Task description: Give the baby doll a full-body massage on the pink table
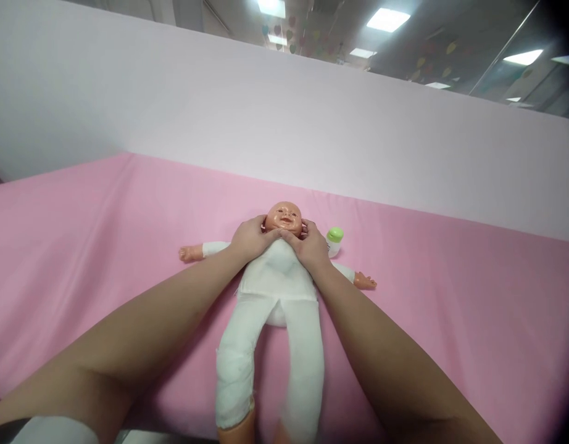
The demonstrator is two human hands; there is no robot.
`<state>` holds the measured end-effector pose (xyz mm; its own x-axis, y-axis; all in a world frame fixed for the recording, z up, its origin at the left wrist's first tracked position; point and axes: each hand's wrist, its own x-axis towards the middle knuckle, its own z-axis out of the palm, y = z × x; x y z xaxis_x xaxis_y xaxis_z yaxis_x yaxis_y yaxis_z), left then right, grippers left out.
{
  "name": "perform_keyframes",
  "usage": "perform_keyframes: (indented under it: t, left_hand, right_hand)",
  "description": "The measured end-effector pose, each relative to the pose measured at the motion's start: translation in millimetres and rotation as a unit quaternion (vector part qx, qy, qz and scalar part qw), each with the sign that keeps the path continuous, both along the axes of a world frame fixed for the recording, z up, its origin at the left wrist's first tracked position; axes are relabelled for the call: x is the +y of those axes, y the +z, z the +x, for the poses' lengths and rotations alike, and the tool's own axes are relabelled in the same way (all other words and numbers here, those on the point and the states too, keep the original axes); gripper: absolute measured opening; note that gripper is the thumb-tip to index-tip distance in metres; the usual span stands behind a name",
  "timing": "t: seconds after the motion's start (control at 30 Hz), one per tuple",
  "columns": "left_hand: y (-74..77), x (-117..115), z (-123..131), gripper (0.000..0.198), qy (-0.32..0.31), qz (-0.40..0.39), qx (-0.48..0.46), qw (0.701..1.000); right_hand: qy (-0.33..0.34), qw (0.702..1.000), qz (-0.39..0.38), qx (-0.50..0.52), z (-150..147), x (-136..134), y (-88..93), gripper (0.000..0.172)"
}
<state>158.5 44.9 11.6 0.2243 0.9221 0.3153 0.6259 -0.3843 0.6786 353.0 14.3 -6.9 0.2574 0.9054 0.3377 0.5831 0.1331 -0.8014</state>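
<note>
Doll, laid face-up on the pink sheet, head away from the camera, arms spread to either side, white cloth legs stretched toward the lower edge; the plastic head is cupped from both sides at the jaw and neck. The left hand is pressed against the head's left-of-picture side, fingers curled around the cheek and chin; the right hand is set likewise on the other side, fingers wrapped toward the ear, thumbs meeting under the chin; both are closed in a light grasp on the head, not clenched. A small bottle with a green cap is seen just beside the right hand, near the doll's shoulder; a pale partition rises behind the sheet.

Risks, as judged: the hard head is joined to a soft cloth body, so a pull or twist applied at the neck may be expected to strain the seam; the limp body may be dragged and the sheet rucked; the bottle may be knocked over by the right wrist if that hand is drawn outward.
</note>
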Motion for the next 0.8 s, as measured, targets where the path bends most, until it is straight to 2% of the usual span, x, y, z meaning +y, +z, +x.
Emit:
perform_keyframes:
  t: [0.2,0.43,0.67,0.8]
  left_hand:
    - [-1.7,1,-1,0.055,-0.010,0.022,-0.013,1.000]
    - [-13.3,15,-5,0.056,-0.028,0.014,-0.067,0.997]
    - [-12.4,14,-5,0.056,-0.025,0.016,-0.049,0.998]
    - [-6.4,8,-3,0.060,-0.007,0.014,-0.018,1.000]
  right_hand:
    - [0.019,1.000,-0.003,0.022,3,2,1.2,0.067]
    - [0.111,0.986,0.019,0.123,16,9,-6.9,0.060]
    - [0.083,0.993,0.028,0.080,13,7,-6.7,0.056]
    - [0.024,1.000,-0.009,-0.003,4,-1,1.3,0.077]
